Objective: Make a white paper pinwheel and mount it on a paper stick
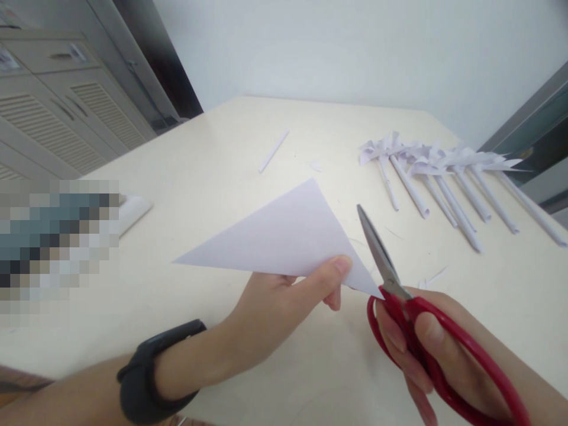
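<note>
My left hand [302, 290] pinches a white paper triangle [275, 234] near its lower right edge, thumb on top and fingers beneath. One long corner of the paper points left, another points up and away. In my right hand [426, 349] is a pair of scissors [399, 302] with red handles; my fingers are in and around the loops. The metal blades point up and away and look closed or nearly so. The paper's right corner lies close by the scissors' pivot; whether they touch I cannot tell.
Several paper pinwheels [444, 171] with rolled paper sticks lie in a row at the right of the cream table [199, 160]. A thin paper roll [274, 151] rests farther back, with paper scraps [435, 277] about. A blurred-out object [53, 242] is at left, beside louvred cabinets [57, 100].
</note>
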A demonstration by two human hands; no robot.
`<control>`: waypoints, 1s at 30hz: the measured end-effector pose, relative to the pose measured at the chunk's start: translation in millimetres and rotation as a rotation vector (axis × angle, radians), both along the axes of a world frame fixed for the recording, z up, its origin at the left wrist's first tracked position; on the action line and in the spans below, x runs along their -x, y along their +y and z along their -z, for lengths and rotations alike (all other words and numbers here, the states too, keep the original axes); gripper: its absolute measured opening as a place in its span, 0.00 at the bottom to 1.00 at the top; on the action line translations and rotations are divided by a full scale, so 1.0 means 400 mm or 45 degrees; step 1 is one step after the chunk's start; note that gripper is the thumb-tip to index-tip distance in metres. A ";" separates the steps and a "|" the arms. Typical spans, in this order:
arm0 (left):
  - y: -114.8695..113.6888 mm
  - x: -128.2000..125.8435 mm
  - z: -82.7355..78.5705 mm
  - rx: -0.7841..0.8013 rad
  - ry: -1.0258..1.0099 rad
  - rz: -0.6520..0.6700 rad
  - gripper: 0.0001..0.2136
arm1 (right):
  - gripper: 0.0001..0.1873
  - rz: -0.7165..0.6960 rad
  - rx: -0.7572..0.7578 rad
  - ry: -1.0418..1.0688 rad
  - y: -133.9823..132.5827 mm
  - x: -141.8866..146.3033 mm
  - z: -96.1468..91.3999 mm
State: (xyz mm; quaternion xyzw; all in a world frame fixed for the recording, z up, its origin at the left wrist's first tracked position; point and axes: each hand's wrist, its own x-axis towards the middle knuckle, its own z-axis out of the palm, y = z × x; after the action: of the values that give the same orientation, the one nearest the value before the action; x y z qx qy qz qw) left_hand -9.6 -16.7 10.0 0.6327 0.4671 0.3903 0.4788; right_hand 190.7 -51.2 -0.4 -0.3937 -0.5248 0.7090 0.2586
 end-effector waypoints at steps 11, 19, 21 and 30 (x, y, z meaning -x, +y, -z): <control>0.003 -0.014 -0.017 0.333 0.092 0.582 0.11 | 0.14 0.398 -0.060 0.042 0.014 0.007 -0.014; 0.001 -0.016 -0.026 0.195 0.010 0.397 0.07 | 0.14 0.369 -0.085 -0.095 0.009 0.016 -0.025; -0.002 -0.017 -0.022 0.191 0.007 0.299 0.07 | 0.13 0.369 -0.094 -0.119 0.008 0.016 -0.027; -0.019 -0.020 -0.008 0.238 0.022 -0.088 0.09 | 0.22 0.240 -0.092 0.233 0.007 -0.006 0.003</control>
State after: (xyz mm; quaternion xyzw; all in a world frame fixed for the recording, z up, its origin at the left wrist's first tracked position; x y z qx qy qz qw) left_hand -1.6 -24.3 13.2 0.5721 0.5270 0.3558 0.5181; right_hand 193.0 -48.2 -1.6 -0.3655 -0.4848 0.6951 0.3849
